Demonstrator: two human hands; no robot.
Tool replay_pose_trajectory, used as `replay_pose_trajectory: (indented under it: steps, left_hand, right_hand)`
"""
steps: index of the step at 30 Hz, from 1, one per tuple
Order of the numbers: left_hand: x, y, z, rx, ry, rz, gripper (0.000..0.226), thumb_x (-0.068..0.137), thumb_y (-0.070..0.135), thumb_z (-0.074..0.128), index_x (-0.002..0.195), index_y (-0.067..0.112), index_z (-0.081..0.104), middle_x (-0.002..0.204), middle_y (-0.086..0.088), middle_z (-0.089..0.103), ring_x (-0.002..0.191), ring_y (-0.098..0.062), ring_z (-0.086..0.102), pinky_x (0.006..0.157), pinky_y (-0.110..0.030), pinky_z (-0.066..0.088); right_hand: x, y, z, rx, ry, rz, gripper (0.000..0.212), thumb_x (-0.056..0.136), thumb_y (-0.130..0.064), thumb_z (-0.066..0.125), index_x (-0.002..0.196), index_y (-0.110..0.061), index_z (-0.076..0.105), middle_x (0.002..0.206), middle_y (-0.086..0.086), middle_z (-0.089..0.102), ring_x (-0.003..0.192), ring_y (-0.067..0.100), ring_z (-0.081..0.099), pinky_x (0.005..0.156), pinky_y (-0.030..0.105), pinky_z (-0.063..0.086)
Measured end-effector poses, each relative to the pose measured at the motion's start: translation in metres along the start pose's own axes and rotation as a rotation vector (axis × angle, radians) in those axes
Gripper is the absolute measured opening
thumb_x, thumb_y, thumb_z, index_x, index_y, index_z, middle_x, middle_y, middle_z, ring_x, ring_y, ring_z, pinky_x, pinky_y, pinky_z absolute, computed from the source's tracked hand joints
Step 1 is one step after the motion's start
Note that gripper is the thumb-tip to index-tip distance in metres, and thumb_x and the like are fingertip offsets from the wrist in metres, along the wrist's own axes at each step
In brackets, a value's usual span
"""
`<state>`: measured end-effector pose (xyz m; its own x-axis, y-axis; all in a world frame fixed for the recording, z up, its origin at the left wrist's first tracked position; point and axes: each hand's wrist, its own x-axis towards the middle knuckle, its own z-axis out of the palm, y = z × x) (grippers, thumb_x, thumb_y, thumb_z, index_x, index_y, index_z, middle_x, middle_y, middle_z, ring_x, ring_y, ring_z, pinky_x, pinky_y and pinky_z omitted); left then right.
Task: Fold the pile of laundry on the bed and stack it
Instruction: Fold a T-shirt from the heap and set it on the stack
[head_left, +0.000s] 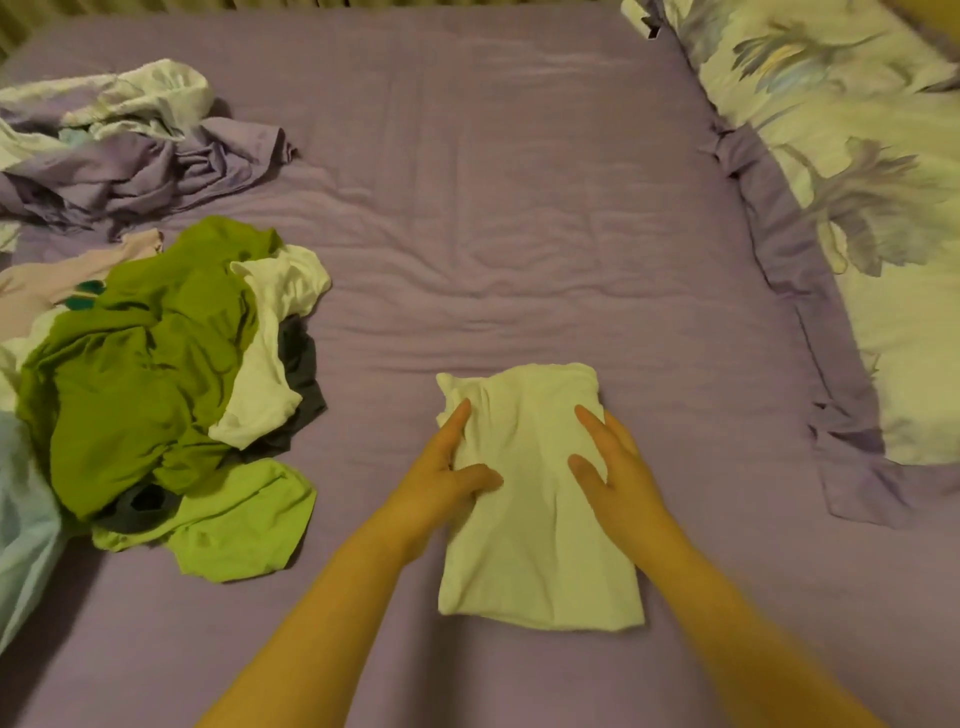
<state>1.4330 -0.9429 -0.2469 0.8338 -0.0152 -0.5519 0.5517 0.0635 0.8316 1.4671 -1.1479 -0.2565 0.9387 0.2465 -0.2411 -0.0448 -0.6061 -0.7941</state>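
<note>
A white garment (535, 545), folded into a narrow rectangle, lies on the purple bed sheet (493, 208) in front of me. My left hand (447, 478) rests on its left edge with fingers straight and thumb laid across the cloth. My right hand (613, 462) lies flat on its right side, fingers stretched forward. The pile of unfolded laundry (156, 384) sits to the left: dark green, light green, white and dark grey pieces heaped together.
Crumpled purple and floral bedding (119, 150) lies at the far left. A floral pillow with a purple border (872, 218) fills the right side. A pale blue cloth (21, 530) hangs at the left edge.
</note>
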Motion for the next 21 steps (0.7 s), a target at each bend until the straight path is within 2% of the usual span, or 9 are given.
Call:
replay_pose_trajectory:
  steps: [1, 4, 9, 12, 14, 16, 17, 19, 21]
  left_hand:
    - [0.005, 0.009, 0.013, 0.059, -0.047, 0.002, 0.090, 0.084, 0.008, 0.068, 0.146, 0.047, 0.017, 0.136, 0.021, 0.024, 0.115, -0.003, 0.044, 0.083, -0.020, 0.050]
    - [0.025, 0.031, 0.054, 0.163, -0.148, 0.012, 0.102, 0.081, 0.006, 0.070, 0.148, 0.046, 0.004, 0.153, 0.017, 0.009, 0.139, -0.019, 0.027, 0.107, -0.043, 0.040]
    - [0.071, 0.047, 0.111, 0.201, -0.177, 0.090, 0.105, 0.081, 0.004, 0.069, 0.149, 0.045, 0.000, 0.155, 0.012, 0.012, 0.140, -0.023, 0.027, 0.109, -0.048, 0.037]
    - [0.089, 0.036, 0.137, 0.150, -0.137, 0.134, 0.100, 0.080, 0.003, 0.069, 0.146, 0.045, 0.008, 0.148, 0.012, 0.026, 0.134, -0.019, 0.034, 0.107, -0.044, 0.039]
    - [0.093, 0.016, 0.152, 0.276, -0.118, 0.142, 0.096, 0.082, 0.007, 0.070, 0.148, 0.038, 0.007, 0.147, 0.006, 0.026, 0.136, -0.020, 0.030, 0.110, -0.040, 0.033]
    - [0.092, -0.006, 0.163, 0.455, -0.098, 0.117, 0.096, 0.087, 0.012, 0.067, 0.151, 0.031, -0.001, 0.148, -0.005, 0.020, 0.135, -0.019, 0.027, 0.108, -0.027, 0.026]
    - [0.091, -0.016, 0.166, 0.506, -0.091, 0.116, 0.093, 0.088, 0.014, 0.065, 0.151, 0.031, -0.001, 0.145, -0.006, 0.021, 0.129, -0.016, 0.030, 0.100, -0.018, 0.025]
    - [0.090, -0.027, 0.169, 0.540, -0.084, 0.113, 0.087, 0.090, 0.018, 0.063, 0.151, 0.033, 0.003, 0.140, -0.004, 0.024, 0.115, -0.011, 0.034, 0.090, -0.012, 0.025]
    - [0.090, -0.029, 0.169, 0.492, -0.074, 0.092, 0.082, 0.091, 0.018, 0.062, 0.152, 0.032, 0.008, 0.143, -0.004, 0.026, 0.122, -0.015, 0.037, 0.101, -0.018, 0.029]
  right_hand:
    - [0.004, 0.004, -0.018, 0.003, -0.005, 0.017, 0.057, 0.098, -0.009, 0.047, 0.148, -0.022, 0.024, 0.157, -0.004, 0.014, 0.143, 0.012, 0.018, 0.102, 0.009, 0.017]
    - [0.019, 0.020, -0.070, -0.022, -0.025, 0.048, 0.064, 0.095, -0.001, 0.045, 0.150, -0.020, 0.018, 0.158, -0.003, 0.007, 0.143, 0.013, 0.014, 0.096, 0.005, 0.014]
    - [0.044, 0.054, -0.136, -0.131, 0.020, 0.035, 0.065, 0.095, -0.003, 0.043, 0.150, -0.024, 0.015, 0.159, -0.004, 0.002, 0.141, 0.008, 0.012, 0.089, 0.000, 0.011]
    - [0.053, 0.082, -0.155, -0.148, 0.045, 0.083, 0.071, 0.095, -0.003, 0.044, 0.151, -0.025, 0.007, 0.160, -0.001, -0.001, 0.145, 0.013, 0.007, 0.097, 0.010, 0.014]
    - [0.046, 0.105, -0.149, -0.170, 0.006, 0.179, 0.073, 0.096, -0.004, 0.044, 0.152, -0.024, 0.002, 0.160, 0.004, -0.005, 0.146, 0.017, 0.001, 0.107, 0.021, 0.015]
    - [0.032, 0.128, -0.132, -0.270, -0.035, 0.234, 0.071, 0.097, -0.006, 0.044, 0.151, -0.023, 0.002, 0.160, 0.008, -0.008, 0.147, 0.022, 0.001, 0.111, 0.028, 0.016]
    - [0.024, 0.138, -0.123, -0.339, -0.035, 0.227, 0.068, 0.098, -0.008, 0.044, 0.151, -0.023, 0.005, 0.160, 0.008, -0.007, 0.147, 0.024, 0.005, 0.112, 0.030, 0.018]
    - [0.013, 0.150, -0.111, -0.428, 0.017, 0.186, 0.062, 0.099, -0.013, 0.045, 0.151, -0.026, 0.014, 0.160, 0.007, 0.001, 0.144, 0.027, 0.017, 0.113, 0.035, 0.026]
    - [0.007, 0.155, -0.107, -0.345, 0.122, 0.179, 0.055, 0.098, -0.008, 0.046, 0.148, -0.023, 0.029, 0.157, 0.011, 0.014, 0.138, 0.028, 0.030, 0.108, 0.029, 0.029]
